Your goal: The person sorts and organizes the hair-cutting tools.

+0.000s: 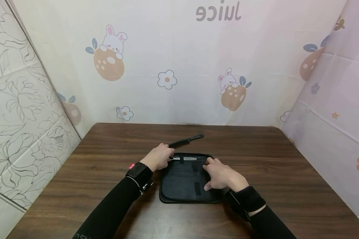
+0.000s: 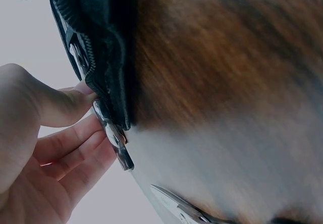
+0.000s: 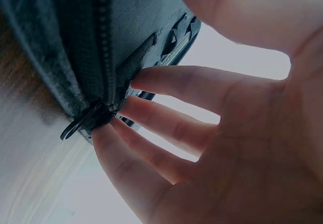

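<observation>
An unfolded black zip case (image 1: 182,186) lies on the table. Along its far edge a silver pair of thinning scissors (image 1: 189,159) sits under an elastic loop, and its ridged strip shows in the right wrist view. My left hand (image 1: 158,158) is at the case's far left corner, thumb and fingers pinching the shiny scissors handle (image 2: 113,135). My right hand (image 1: 222,174) reaches over the right edge, its extended fingertips touching the case near a zip pull (image 3: 78,125). Its thumb stands apart from the fingers.
A black comb (image 1: 183,142) lies beyond the case, partly hidden by my left hand. A pointed silver blade (image 2: 169,199) shows at the bottom of the left wrist view. The brown wooden table (image 1: 107,146) meets printed curtains at the back and sides.
</observation>
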Demonstrator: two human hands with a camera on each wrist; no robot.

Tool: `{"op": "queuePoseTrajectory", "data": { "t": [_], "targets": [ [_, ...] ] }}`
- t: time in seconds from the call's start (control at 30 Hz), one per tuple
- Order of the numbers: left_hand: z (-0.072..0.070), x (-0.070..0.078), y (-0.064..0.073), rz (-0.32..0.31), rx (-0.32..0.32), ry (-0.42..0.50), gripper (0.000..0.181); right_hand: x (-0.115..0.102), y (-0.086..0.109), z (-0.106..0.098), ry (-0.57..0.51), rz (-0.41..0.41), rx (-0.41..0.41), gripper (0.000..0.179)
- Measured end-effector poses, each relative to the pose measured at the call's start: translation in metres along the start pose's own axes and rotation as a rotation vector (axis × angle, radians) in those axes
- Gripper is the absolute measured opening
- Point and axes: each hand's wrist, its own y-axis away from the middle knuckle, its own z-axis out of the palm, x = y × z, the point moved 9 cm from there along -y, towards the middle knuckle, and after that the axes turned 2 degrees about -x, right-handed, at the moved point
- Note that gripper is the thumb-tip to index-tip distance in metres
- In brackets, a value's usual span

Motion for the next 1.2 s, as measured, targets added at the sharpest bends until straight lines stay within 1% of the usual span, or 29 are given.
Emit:
{"op": "queuePoseTrajectory", "data": {
  "t": [0.23, 0.4, 0.6, 0.97, 1.2],
  "targets": [
    [-0.002, 0.0028, 0.0008, -0.004, -0.004, -0.011, 0.012, -0.0005, 0.0006, -0.0009, 0.002, -0.003, -0.003, 0.072],
    [-0.0029, 0.0057, -0.0009, 0.011, 0.002, -0.007, 0.011, 0.0019, 0.0016, -0.0012, 0.009, 0.008, 0.0, 0.072],
    [-0.0003, 0.0042, -0.0026, 0.007, -0.003, -0.022, 0.011, 0.0016, 0.0005, -0.0007, 0.013, 0.003, 0.002, 0.072],
    [-0.001, 0.0054, -0.0051, 0.008, -0.005, -0.039, 0.009, -0.0003, -0.0011, 0.0001, 0.009, -0.005, 0.0, 0.072],
    [-0.0026, 0.0098, -0.0044, 0.01, -0.006, -0.024, 0.011, 0.0008, -0.0007, 0.0002, 0.011, -0.002, 0.0, 0.073]
  ]
}}
